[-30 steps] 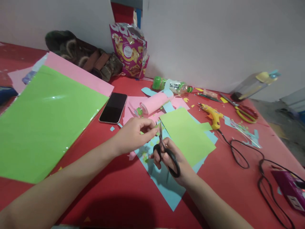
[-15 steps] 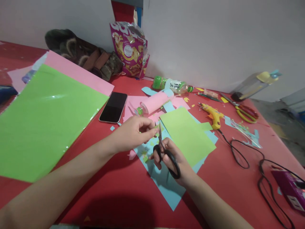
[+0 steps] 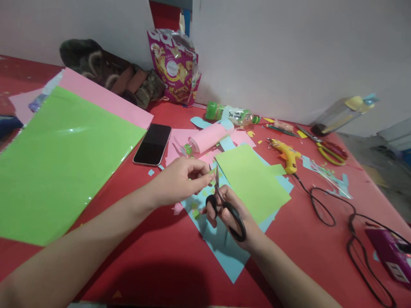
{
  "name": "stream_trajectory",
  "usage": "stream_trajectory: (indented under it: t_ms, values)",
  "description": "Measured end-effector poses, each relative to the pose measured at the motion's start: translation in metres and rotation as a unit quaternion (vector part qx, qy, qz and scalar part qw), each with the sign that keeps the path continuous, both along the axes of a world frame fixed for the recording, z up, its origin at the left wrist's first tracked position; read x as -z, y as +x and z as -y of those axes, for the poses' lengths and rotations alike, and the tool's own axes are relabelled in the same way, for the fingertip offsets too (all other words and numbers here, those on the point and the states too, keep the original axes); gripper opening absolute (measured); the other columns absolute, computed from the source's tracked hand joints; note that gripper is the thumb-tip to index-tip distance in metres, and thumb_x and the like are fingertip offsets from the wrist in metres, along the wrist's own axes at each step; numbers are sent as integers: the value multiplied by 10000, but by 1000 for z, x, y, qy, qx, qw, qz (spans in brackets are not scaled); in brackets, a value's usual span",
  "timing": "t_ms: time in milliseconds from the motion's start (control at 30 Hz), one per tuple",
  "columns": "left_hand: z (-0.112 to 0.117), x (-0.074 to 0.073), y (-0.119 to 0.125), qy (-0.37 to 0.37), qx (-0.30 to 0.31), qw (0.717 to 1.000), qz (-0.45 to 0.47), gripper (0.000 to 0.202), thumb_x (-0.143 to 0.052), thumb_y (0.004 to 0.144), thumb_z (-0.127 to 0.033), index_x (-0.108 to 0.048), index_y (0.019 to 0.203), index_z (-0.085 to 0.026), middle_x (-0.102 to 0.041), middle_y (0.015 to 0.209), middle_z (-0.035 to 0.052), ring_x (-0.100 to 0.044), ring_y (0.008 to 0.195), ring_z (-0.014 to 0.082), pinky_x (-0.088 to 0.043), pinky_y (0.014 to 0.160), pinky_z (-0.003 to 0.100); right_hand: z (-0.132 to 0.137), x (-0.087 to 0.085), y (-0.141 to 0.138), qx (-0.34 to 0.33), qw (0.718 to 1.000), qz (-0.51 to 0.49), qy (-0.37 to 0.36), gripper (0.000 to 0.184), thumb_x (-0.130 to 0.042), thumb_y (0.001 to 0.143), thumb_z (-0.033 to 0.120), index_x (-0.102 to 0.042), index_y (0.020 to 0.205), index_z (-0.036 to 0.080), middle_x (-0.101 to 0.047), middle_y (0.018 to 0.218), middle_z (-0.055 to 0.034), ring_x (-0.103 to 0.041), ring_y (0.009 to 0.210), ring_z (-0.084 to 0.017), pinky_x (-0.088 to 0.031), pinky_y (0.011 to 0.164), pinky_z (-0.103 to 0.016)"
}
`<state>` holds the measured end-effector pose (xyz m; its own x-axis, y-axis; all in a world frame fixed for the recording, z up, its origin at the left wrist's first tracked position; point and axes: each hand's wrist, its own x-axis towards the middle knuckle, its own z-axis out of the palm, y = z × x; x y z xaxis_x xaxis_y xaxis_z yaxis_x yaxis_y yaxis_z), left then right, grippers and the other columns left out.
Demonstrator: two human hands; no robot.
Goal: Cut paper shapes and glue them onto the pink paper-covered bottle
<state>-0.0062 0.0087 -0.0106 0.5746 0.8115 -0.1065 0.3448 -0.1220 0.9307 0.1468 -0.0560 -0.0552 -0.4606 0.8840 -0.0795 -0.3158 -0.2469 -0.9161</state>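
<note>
My right hand [image 3: 236,216] is closed through the black handles of a pair of scissors [image 3: 224,203], whose blades point up and away. My left hand [image 3: 180,179] pinches a small green paper scrap [image 3: 211,171] right at the blades. Both hands hover over a light blue paper sheet [image 3: 221,246] lying on the red table [image 3: 160,256]. A green paper sheet [image 3: 252,179] lies on the blue one just right of the blades. Small green and pink snippets are scattered below my left hand.
A big green sheet [image 3: 61,158] over a pink one fills the left. A black phone [image 3: 153,144], a pink-wrapped bottle [image 3: 205,137] and a green bottle [image 3: 229,114] lie behind. At right are a yellow glue gun [image 3: 287,156], its black cord [image 3: 334,214] and red-yellow scissors [image 3: 329,150].
The scissor handles have spread a little in my right hand. My left hand and the green scrap have stayed almost in place.
</note>
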Motion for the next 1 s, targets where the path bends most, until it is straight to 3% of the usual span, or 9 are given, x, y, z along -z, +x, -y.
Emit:
stream_trajectory:
  t_ms: [1000]
  values:
    - [-3,-6,-3,14,17,999,-39,251,-435,748,-254,-404,525,-144,-397,468,-44,-374,453,54,-314,436,156,1,0,0,0,1000,16,3,346,-551,702,476,-328,758,218,-402,598,65,-377,485,-71,-288,482,-237]
